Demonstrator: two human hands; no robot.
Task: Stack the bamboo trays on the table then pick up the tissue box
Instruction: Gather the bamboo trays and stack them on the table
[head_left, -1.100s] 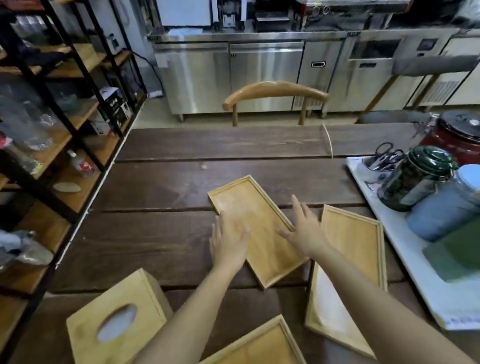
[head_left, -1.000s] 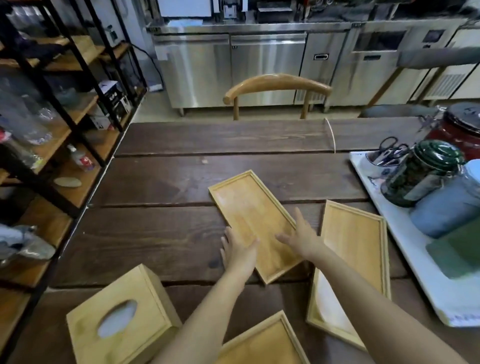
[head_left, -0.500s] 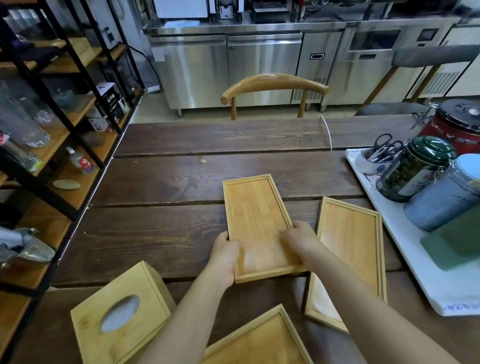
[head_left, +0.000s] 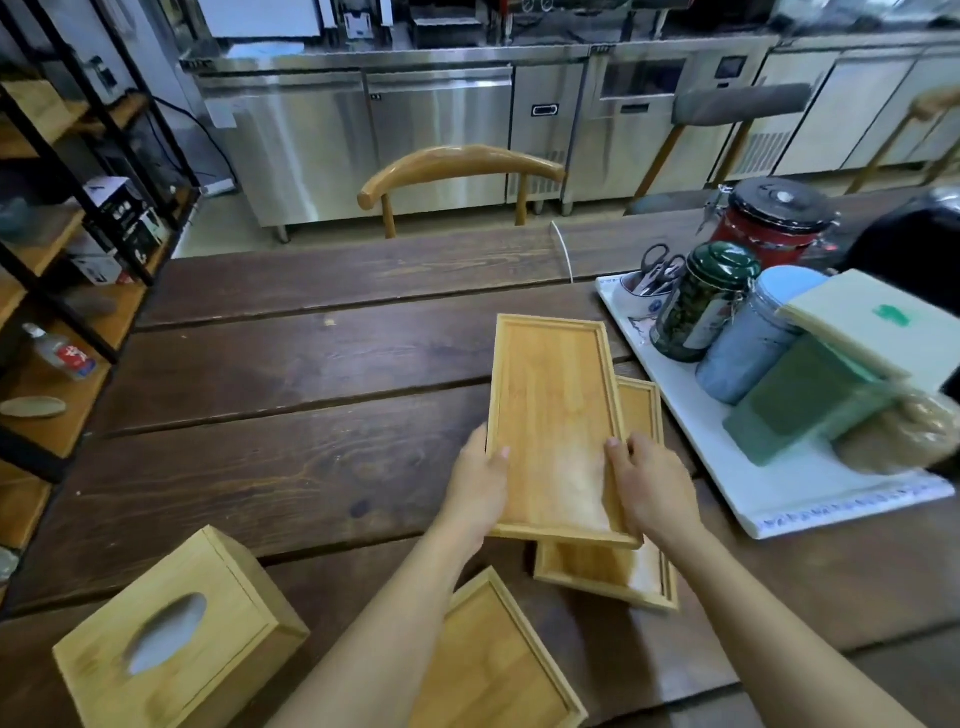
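I hold a long bamboo tray (head_left: 553, 415) by its near end, my left hand (head_left: 475, 486) on its left rim and my right hand (head_left: 652, 486) on its right rim. It hangs over a second bamboo tray (head_left: 610, 574) that lies on the dark wooden table (head_left: 270, 467); only that tray's near end and far right corner show. A third bamboo tray (head_left: 493, 670) lies at the near edge, partly under my left forearm. The bamboo tissue box (head_left: 171, 642) with an oval slot sits at the near left.
A white board (head_left: 810, 499) at the right carries jars, a cup of scissors, a green box and a bag. A red canister (head_left: 774, 218) stands behind it. A wooden chair (head_left: 457, 171) is at the far side, black shelving (head_left: 62, 270) to the left.
Both hands closed on the middle tray, turned it straight and carried it rightwards over the right-hand tray, which it now mostly covers.
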